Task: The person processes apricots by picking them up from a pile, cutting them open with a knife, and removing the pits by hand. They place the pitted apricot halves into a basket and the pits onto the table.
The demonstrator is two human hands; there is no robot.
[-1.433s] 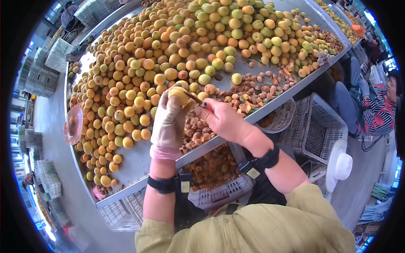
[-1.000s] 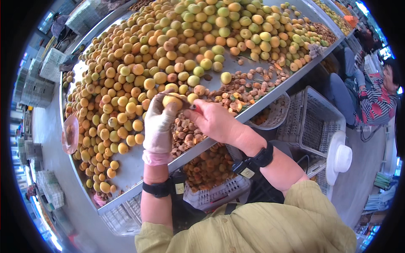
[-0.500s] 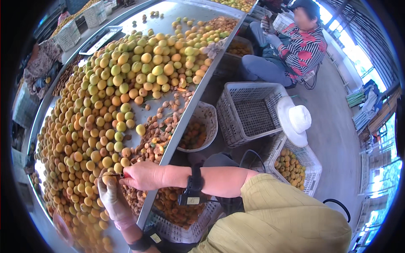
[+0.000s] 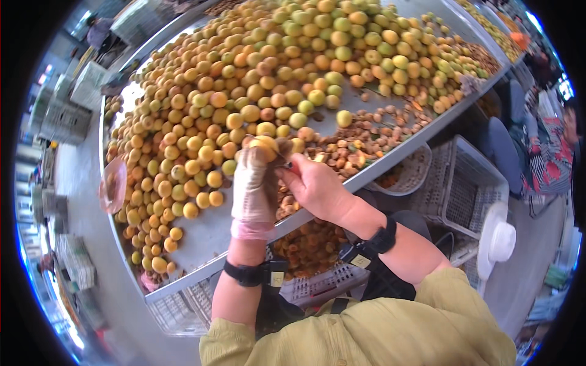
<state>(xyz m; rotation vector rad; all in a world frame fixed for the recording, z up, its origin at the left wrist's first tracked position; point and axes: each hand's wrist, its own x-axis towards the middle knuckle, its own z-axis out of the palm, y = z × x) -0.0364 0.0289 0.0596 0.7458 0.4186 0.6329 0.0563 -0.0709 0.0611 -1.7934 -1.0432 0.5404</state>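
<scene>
Over the near edge of a metal table (image 4: pixel 204 235), my gloved left hand (image 4: pixel 251 192) grips a yellow-orange apricot (image 4: pixel 264 145) at its fingertips. My bare right hand (image 4: pixel 318 188) is close beside it, fingers closed on a small knife (image 4: pixel 288 165), of which only a thin dark part shows. The blade's contact with the fruit is blurred. Beyond both hands spreads a large heap of apricots (image 4: pixel 244 79), green-yellow to orange. Brown pits and scraps (image 4: pixel 360 143) lie to the right of my right hand.
Under the table edge, a crate (image 4: pixel 329 287) holds orange fruit pieces. A round white basket (image 4: pixel 415 174), a grey crate (image 4: pixel 467 186) and a white hat (image 4: pixel 502 241) are at the right. A seated person (image 4: pixel 549 152) is beyond them. A pink translucent dish (image 4: pixel 113 186) sits at the table's left edge.
The view has swung left, so the table and heap appear turned and the seated person is farther right. My hands remain together around the apricot and knife.
</scene>
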